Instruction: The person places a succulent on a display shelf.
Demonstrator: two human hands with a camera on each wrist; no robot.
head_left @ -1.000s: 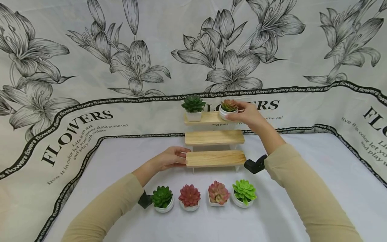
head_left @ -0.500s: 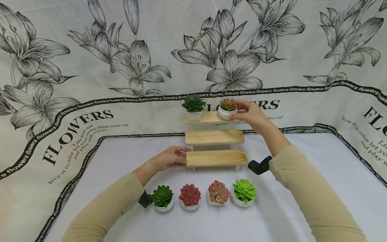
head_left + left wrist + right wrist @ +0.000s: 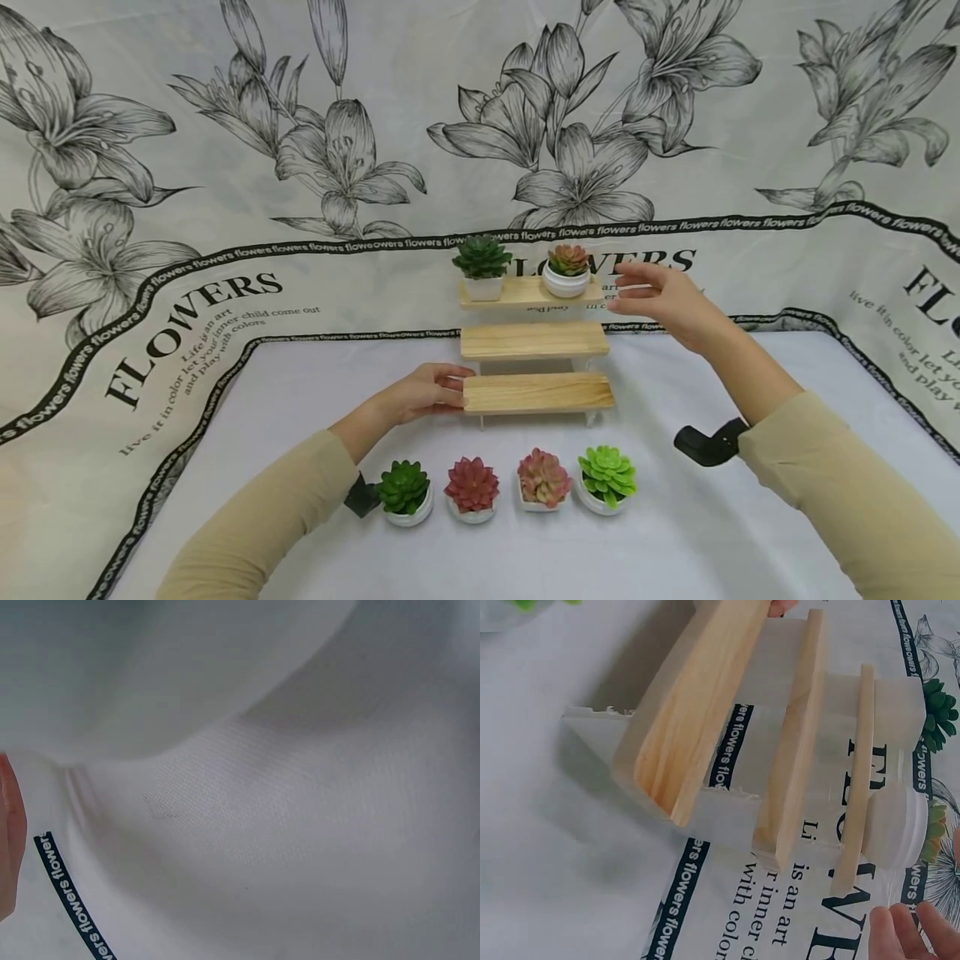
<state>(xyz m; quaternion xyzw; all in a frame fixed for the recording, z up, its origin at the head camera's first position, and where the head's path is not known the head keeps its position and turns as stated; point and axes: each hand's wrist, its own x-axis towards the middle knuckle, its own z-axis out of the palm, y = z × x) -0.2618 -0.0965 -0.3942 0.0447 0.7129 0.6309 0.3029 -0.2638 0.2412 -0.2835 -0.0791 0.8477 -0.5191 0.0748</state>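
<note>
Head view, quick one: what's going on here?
A person's left hand holds the left end of the lowest tier of a three-tier wooden stand. The right hand is open, just off the right end of the top tier, touching nothing. On that tier stand a dark green succulent and an orange-tipped succulent, both in white pots. On the white cloth in front are a green succulent, red succulent, pink succulent and lime-green succulent.

The right hand [image 3: 666, 302] has moved right off the reddish succulent [image 3: 567, 271], its grip seemingly loosened.
</note>
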